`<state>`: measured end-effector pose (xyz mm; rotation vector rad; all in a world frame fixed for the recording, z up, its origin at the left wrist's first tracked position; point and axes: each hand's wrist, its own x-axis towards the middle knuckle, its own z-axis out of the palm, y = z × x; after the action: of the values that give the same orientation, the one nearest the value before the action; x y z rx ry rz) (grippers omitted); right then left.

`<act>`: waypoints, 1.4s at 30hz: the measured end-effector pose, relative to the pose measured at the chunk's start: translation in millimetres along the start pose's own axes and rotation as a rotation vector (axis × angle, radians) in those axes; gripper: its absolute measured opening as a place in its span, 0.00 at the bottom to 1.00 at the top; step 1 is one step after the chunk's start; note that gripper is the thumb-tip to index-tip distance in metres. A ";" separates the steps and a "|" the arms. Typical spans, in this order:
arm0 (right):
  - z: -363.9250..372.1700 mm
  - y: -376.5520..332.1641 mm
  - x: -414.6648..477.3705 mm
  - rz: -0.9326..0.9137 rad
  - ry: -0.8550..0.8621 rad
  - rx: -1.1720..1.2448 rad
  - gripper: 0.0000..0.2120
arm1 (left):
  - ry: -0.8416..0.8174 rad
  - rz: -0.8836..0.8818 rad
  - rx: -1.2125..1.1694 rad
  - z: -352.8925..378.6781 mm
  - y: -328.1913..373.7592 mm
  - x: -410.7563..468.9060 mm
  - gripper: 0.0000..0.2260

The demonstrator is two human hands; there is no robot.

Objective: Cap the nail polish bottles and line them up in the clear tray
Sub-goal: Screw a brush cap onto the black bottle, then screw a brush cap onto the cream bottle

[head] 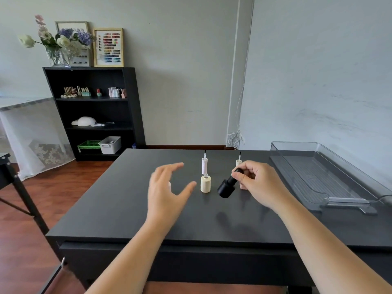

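Note:
My right hand pinches the cap end of a black nail polish bottle, which hangs tilted just above the black table. Left of it a cream bottle stands upright and uncapped. Behind it a white cap stands with its brush pointing up. Another cream cap with a brush stands behind my right hand. A pink bottle is mostly hidden under that hand. My left hand hovers open left of the cream bottle, hiding a pale object. The clear tray lies empty at the right.
A black shelf unit stands against the far wall with small bottles, a white cap and baskets on it. Framed colour charts and a flower vase sit on top. A black stand is at the left over a wooden floor.

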<state>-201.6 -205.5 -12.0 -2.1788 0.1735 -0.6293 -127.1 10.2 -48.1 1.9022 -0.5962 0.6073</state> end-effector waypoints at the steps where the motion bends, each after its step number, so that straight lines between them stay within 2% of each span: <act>1: -0.3 0.1 1.1 0.008 0.003 -0.019 0.06 | 0.011 -0.057 0.050 -5.3 -5.8 4.2 0.24; 4: 1.4 -0.3 5.1 0.019 0.008 -0.086 0.06 | -0.099 -0.330 0.115 -16.0 -23.3 11.2 0.35; 6: 1.8 0.1 9.7 0.034 0.014 -0.118 0.06 | -0.221 -0.437 0.117 -19.4 -31.2 13.3 0.39; 8: 1.5 1.0 14.8 0.050 0.026 -0.173 0.07 | -0.314 -0.503 0.099 -20.8 -36.9 14.8 0.39; 10: 1.2 2.4 18.7 0.084 0.017 -0.193 0.08 | -0.339 -0.545 0.080 -21.1 -40.5 15.9 0.36; 15: 1.8 4.4 17.0 0.118 -0.077 -0.213 0.07 | -0.276 -0.519 0.116 -19.4 -43.4 17.2 0.17; 19: 3.9 4.3 15.2 0.110 -0.071 -0.299 0.06 | -0.239 -0.492 0.114 -19.4 -44.9 16.8 0.10; 31: 6.5 3.7 22.3 0.113 -0.076 -0.342 0.04 | -0.243 -0.460 0.038 -11.4 -33.0 24.5 0.10; 35: 7.3 -6.7 33.2 0.062 -0.042 -0.300 0.13 | -0.273 -0.454 0.015 -9.2 -34.1 29.3 0.09; 38: 16.5 -17.4 57.3 0.004 -0.053 -0.314 0.14 | -0.282 -0.446 0.010 -7.4 -36.7 33.1 0.09; 42: 37.6 -24.8 93.6 0.074 -0.199 -0.399 0.20 | -0.275 -0.442 -0.008 -5.0 -39.9 37.1 0.09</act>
<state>-104.3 -194.5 22.8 -2.5885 0.2923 -0.3534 -74.3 24.5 -49.0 2.0392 -0.3280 0.0594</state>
